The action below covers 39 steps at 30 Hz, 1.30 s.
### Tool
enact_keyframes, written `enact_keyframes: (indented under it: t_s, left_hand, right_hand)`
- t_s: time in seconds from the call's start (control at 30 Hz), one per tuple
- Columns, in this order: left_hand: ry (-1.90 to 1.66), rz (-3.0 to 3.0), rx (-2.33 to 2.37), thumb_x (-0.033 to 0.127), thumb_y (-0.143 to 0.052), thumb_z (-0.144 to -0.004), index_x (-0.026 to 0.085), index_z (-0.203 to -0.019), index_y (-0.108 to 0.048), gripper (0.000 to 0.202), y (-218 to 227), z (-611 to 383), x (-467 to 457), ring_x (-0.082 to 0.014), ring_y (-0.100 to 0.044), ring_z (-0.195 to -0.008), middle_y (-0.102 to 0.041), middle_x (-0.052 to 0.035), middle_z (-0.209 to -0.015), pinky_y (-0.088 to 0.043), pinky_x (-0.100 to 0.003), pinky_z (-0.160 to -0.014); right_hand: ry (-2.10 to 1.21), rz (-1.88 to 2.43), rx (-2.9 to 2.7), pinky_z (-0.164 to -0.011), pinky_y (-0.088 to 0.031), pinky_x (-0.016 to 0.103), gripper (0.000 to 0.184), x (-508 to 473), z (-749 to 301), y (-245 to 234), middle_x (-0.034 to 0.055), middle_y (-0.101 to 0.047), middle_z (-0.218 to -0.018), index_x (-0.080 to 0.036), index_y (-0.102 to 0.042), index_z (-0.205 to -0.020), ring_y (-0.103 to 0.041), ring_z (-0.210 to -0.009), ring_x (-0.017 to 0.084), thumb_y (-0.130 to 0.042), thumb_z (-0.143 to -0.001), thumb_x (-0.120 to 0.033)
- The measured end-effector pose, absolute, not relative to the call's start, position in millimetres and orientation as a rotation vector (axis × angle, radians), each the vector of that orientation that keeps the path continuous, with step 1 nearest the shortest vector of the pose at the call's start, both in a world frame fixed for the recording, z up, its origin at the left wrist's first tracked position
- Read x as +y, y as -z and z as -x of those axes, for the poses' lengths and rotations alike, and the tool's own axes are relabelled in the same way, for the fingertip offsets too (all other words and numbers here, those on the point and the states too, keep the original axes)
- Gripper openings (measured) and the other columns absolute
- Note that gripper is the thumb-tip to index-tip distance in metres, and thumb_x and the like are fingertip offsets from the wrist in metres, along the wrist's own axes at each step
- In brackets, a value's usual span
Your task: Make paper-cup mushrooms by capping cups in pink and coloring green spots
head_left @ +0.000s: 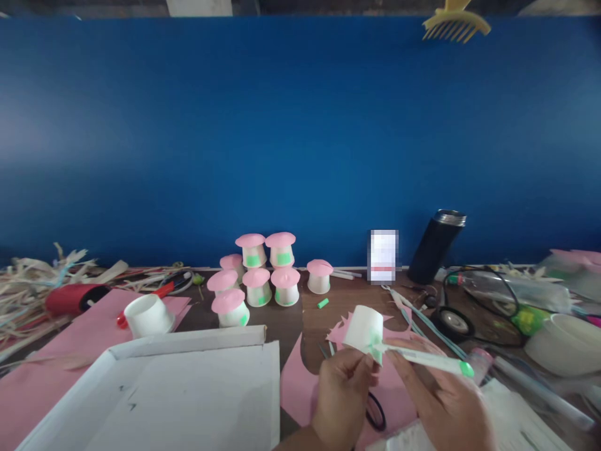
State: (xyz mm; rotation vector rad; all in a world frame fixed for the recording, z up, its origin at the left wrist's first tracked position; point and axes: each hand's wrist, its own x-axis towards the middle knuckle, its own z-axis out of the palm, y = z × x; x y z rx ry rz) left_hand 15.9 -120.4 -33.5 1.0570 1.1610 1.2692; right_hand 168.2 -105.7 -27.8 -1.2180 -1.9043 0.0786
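Note:
My left hand (339, 391) pinches a small white paper cup (364, 327), held on its side above the table. A green paper piece (375, 349) sits on the cup's lower edge. My right hand (441, 401) grips a white glue stick with a green end (429, 359), its tip touching the cup at the green piece. Behind them stand several finished white cups with pink caps and green patches (257, 275), stacked in a cluster.
A white tray lid (188, 388) lies at the front left with an upturned white cup (148, 315) behind it. Pink paper sheets (300, 382), scissors (375, 410), a black flask (434, 245), a clear bottle (507, 288) and straw scraps (28, 282) crowd the table before a blue wall.

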Motion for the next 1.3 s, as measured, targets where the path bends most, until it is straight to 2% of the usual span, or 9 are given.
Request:
enact_keyframes:
  t_s: [0.17,0.3,0.37,0.57,0.73,0.87,1.03,1.17,1.3]
  left_hand:
    - [-1.265,-1.200,1.217,0.032,-0.054,-0.083,0.017,-0.066,-0.069,0.027,34.8,-16.7,-124.4,-0.0163,-0.056,-0.070,-0.062,-0.0022,-0.068,-0.040,-0.026,-0.066]
    - [-1.272,-1.209,1.265,0.032,-0.054,-0.082,0.017,-0.061,-0.066,0.028,34.5,-17.0,-124.7,-0.0164,-0.055,-0.069,-0.060,-0.0017,-0.065,-0.039,-0.026,-0.065]
    - [-1.274,-1.204,1.269,0.032,-0.054,-0.082,0.017,-0.061,-0.066,0.028,34.9,-16.8,-124.5,-0.0164,-0.055,-0.068,-0.060,-0.0016,-0.064,-0.039,-0.026,-0.065]
    - [-1.280,-1.210,1.227,0.033,-0.053,-0.084,0.017,-0.068,-0.069,0.027,37.3,-15.6,-123.6,-0.0166,-0.056,-0.072,-0.062,-0.0026,-0.070,-0.040,-0.026,-0.067]
    - [-1.278,-1.198,1.250,0.032,-0.055,-0.083,0.017,-0.062,-0.067,0.028,37.9,-17.2,-123.4,-0.0158,-0.054,-0.068,-0.059,-0.0016,-0.065,-0.038,-0.025,-0.064]
    - [-1.274,-1.219,1.258,0.032,-0.055,-0.083,0.017,-0.062,-0.066,0.028,36.6,-17.1,-123.4,-0.0156,-0.054,-0.068,-0.059,-0.0012,-0.064,-0.037,-0.025,-0.064]
    - [-1.279,-1.216,1.234,0.031,-0.054,-0.083,0.017,-0.064,-0.067,0.027,34.1,-16.4,-123.6,-0.0166,-0.056,-0.070,-0.061,-0.0020,-0.066,-0.039,-0.026,-0.066]
    - [-1.269,-1.217,1.224,0.031,-0.054,-0.083,0.017,-0.065,-0.068,0.027,34.7,-17.2,-124.3,-0.0169,-0.056,-0.071,-0.062,-0.0026,-0.068,-0.039,-0.027,-0.066]
    - [-1.279,-1.226,1.244,0.030,-0.054,-0.083,0.018,-0.064,-0.068,0.027,34.5,-17.1,-125.4,-0.0172,-0.056,-0.071,-0.062,-0.0024,-0.067,-0.039,-0.027,-0.067]
  right_hand:
    - [-0.080,1.266,-1.879,-0.085,-0.052,0.029,0.025,-105.6,-170.5,27.1,0.0029,-0.073,-0.101,-0.023,-0.070,-0.099,-0.068,-0.095,0.021,-0.055,-0.086,-0.038]
    - [-0.101,1.313,-1.846,-0.064,-0.054,0.023,0.025,-108.7,-172.0,31.5,0.0002,-0.075,-0.085,-0.025,-0.071,-0.091,-0.070,-0.074,0.018,-0.057,-0.083,-0.044]
    - [-0.087,1.319,-1.832,-0.060,-0.053,0.022,0.024,-109.4,-171.9,32.7,-0.0009,-0.075,-0.081,-0.026,-0.071,-0.089,-0.069,-0.069,0.017,-0.058,-0.082,-0.046]
    - [-0.100,1.237,-1.879,-0.088,-0.050,0.028,0.022,-106.7,-168.6,29.0,0.0021,-0.073,-0.100,-0.024,-0.070,-0.096,-0.068,-0.093,0.020,-0.055,-0.086,-0.037]
    - [-0.130,1.254,-1.863,-0.070,-0.054,0.022,0.020,-108.8,-169.2,29.6,0.0006,-0.075,-0.087,-0.024,-0.069,-0.088,-0.070,-0.078,0.017,-0.058,-0.084,-0.040]
    - [-0.081,1.253,-1.856,-0.069,-0.053,0.023,0.019,-110.5,-169.8,29.0,-0.0003,-0.074,-0.083,-0.025,-0.069,-0.088,-0.070,-0.078,0.017,-0.059,-0.083,-0.041]
    - [-0.087,1.201,-1.904,-0.086,-0.051,0.029,0.019,-107.2,-167.3,24.5,0.0014,-0.073,-0.096,-0.025,-0.069,-0.096,-0.068,-0.090,0.019,-0.056,-0.086,-0.034]
    - [-0.090,1.179,-1.878,-0.089,-0.050,0.031,0.021,-104.9,-167.2,24.4,0.0025,-0.072,-0.102,-0.024,-0.069,-0.100,-0.067,-0.096,0.020,-0.056,-0.086,-0.034]
    - [-0.160,1.266,-1.889,-0.077,-0.054,0.025,0.021,-107.7,-170.1,28.1,0.0016,-0.074,-0.089,-0.024,-0.071,-0.090,-0.070,-0.084,0.019,-0.056,-0.085,-0.038]
